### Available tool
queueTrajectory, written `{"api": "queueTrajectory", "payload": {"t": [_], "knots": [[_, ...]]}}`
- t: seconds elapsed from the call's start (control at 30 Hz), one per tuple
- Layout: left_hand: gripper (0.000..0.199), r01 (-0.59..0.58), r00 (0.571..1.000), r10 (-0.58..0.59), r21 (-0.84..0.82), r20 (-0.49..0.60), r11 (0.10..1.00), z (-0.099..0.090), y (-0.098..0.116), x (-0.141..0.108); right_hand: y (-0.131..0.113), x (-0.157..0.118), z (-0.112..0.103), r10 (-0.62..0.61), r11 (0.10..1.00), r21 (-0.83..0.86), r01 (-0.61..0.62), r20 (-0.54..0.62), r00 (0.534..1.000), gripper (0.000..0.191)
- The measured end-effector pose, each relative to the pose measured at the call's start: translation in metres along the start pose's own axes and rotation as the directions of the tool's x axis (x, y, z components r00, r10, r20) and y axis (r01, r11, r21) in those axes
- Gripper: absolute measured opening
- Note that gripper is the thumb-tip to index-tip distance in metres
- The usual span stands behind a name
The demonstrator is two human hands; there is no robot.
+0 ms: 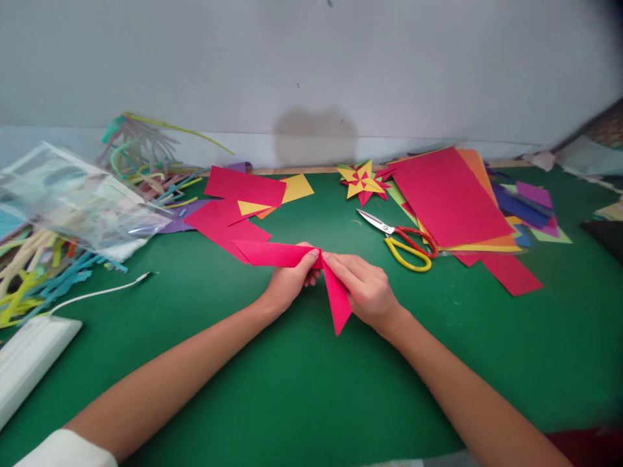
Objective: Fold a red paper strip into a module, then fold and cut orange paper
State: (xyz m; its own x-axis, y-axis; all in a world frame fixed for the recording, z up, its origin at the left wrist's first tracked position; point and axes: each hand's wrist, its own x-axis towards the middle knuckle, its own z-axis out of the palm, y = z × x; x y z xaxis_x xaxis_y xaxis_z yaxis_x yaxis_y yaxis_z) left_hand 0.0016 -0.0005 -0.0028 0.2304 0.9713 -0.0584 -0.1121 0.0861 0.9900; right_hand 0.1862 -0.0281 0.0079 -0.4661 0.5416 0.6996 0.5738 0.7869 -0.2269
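Note:
Both hands pinch one folded strip of red paper (277, 254) over the middle of the green table. My left hand (291, 275) closes on it near the fold, thumb on top, and one arm of the strip runs out to the left. Just right of the fold, my right hand (367, 285) grips the other arm, which angles down toward me and ends in a slanted tip. The fingertips of the two hands almost meet at the bend. Part of the paper is hidden under the fingers.
Scissors (406, 243) with red and yellow handles lie right of centre, below a yellow and red paper star (363, 183). Red sheets (452, 201) are stacked at right, cut pieces (246, 187) left of centre. Pipe cleaners (53, 272), a plastic bag (73, 188) and a white device (36, 363) crowd the left.

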Motion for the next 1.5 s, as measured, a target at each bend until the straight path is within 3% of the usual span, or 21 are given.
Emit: {"api": "queueTrajectory", "payload": {"t": [0.43, 0.63, 0.93, 1.23, 1.4, 1.5], "knots": [[0.031, 0.021, 1.0, -0.022, -0.103, -0.009, 0.994, 0.001, -0.002, 0.0, 0.015, -0.006, 0.002, -0.072, 0.997, 0.037, 0.069, 0.085, 0.994, 0.069], [0.03, 0.067, 0.997, -0.062, -0.154, 0.035, 0.986, 0.001, -0.001, 0.001, 0.017, -0.009, -0.001, -0.069, 0.996, 0.059, 0.063, 0.108, 0.992, 0.069], [0.032, 0.067, 0.998, -0.066, -0.119, 0.016, 0.991, 0.001, 0.0, -0.001, 0.016, -0.006, -0.006, -0.046, 0.993, 0.109, 0.035, 0.095, 0.994, 0.051], [0.034, 0.04, 0.999, -0.038, -0.07, 0.025, 0.997, 0.0, 0.0, -0.003, 0.022, -0.011, -0.004, -0.099, 0.99, 0.11, 0.09, 0.086, 0.991, 0.059], [0.035, 0.023, 1.0, -0.022, 0.03, -0.012, 0.999, 0.002, 0.006, -0.006, 0.016, -0.009, -0.003, -0.018, 0.986, 0.168, 0.008, 0.058, 0.998, 0.051], [0.035, -0.006, 1.0, 0.006, 0.058, -0.004, 0.998, 0.002, 0.006, -0.005, 0.003, -0.004, 0.006, 0.215, 0.944, 0.269, -0.191, -0.062, 0.975, 0.04]]}}
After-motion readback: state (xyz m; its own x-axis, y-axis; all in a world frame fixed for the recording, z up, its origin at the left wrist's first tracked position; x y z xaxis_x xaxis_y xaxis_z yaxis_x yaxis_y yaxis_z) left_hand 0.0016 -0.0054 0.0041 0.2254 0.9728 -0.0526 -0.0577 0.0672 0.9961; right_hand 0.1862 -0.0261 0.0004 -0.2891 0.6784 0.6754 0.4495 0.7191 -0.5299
